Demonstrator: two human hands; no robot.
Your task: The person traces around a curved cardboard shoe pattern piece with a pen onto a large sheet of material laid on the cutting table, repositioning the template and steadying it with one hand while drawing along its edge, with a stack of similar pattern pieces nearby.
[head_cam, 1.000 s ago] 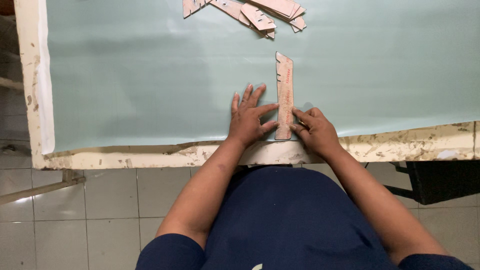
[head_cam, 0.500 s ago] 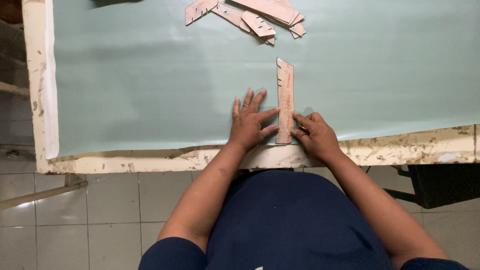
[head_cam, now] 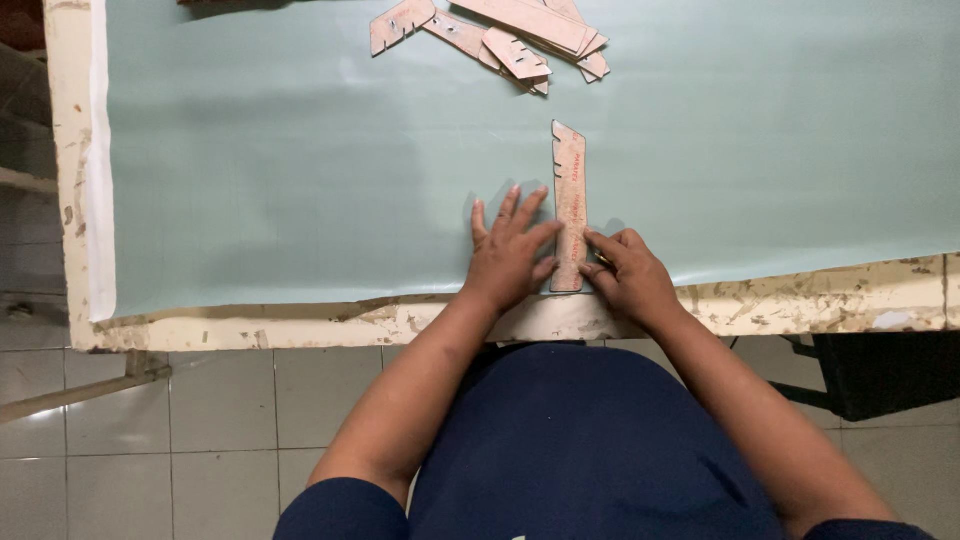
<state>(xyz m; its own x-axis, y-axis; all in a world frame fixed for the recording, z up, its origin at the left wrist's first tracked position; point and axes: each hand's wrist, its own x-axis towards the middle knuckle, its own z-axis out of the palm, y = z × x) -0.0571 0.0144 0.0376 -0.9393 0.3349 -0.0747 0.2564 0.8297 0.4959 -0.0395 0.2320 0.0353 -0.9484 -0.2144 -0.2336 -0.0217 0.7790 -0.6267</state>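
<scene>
1. While it lies lengthwise near the desk's (head_cam: pixel 800 300) front edge, the cardboard strip (head_cam: pixel 568 205) is flanked by both hands.
2. Left hand (head_cam: pixel 508 255), flat and released, fingers spread, touches the strip's left edge.
3. Right hand (head_cam: pixel 625 272) seems to pinch the strip's lower right edge.
4. Beyond the strip lies a pile of cardboard pieces (head_cam: pixel 500 35).

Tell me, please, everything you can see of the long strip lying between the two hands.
The strip is a long, narrow, flat piece that looks like pinkish-brown cardboard. Its far end is cut at a slant, small notches mark its left edge, and faint red print runs along its face. It lies flat on the pale green sheet, pointing away from the person, its near end close to the sheet's front edge. The left hand presses beside it with fingers spread; the right hand touches its near right edge.
</scene>
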